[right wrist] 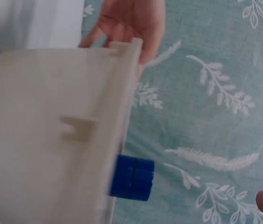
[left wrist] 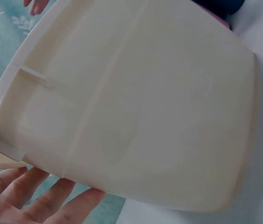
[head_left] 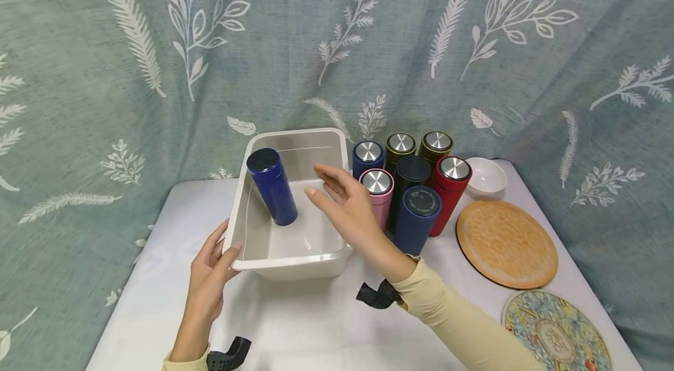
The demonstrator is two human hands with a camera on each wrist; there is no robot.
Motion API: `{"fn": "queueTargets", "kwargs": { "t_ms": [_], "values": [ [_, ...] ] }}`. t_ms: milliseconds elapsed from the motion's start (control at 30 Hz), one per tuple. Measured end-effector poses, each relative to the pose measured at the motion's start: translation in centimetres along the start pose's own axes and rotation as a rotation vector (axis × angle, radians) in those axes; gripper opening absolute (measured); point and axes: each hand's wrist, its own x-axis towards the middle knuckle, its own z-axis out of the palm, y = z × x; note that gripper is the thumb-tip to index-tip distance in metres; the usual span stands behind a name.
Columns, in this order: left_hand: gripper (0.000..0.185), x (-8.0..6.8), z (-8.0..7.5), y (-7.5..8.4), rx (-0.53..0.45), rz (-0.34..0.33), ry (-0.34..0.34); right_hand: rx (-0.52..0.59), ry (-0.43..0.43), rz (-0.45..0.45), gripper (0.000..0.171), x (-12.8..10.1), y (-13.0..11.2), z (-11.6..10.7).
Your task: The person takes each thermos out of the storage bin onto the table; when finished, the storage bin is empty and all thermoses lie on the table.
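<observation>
- cream plastic forms the rectangular tub [head_left: 295, 254], which sits on a white table [head_left: 326, 324] and serves as the landmark here.
- a dark blue flask [head_left: 272, 186] stands inside the tub near its left wall, leaning a little, touched by no hand.
- the left hand [head_left: 209, 277] rests at the tub's near left corner, fingers straight against the outside wall and thumb on the rim; the left wrist view shows those fingers [left wrist: 38, 205] flat beneath the tub's wall.
- the right hand [head_left: 344, 207] hovers over the tub's right side, fingers spread and relaxed, holding nothing, just right of the flask.
- just right of the tub stands a cluster of flasks [head_left: 411, 189]: blue, pink, black, red, olive.
- right of the cluster sit a small white bowl [head_left: 485, 177], a round wooden mat [head_left: 506, 244] and a patterned round mat [head_left: 557, 333].
</observation>
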Motion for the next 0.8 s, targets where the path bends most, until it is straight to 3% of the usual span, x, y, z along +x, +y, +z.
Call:
{"fn": "queueTargets", "kwargs": {
  "t_ms": [533,800],
  "values": [
    [0.058,0.0,0.0,0.1,-0.019,-0.021,0.0,-0.032,-0.024,0.138,0.048,6.8,0.1,2.3],
    [0.059,0.0,0.1,0.0,-0.036,-0.026,0.002,-0.016,0.026,0.251,0.046,9.1,0.7,3.2]
  ]
}}
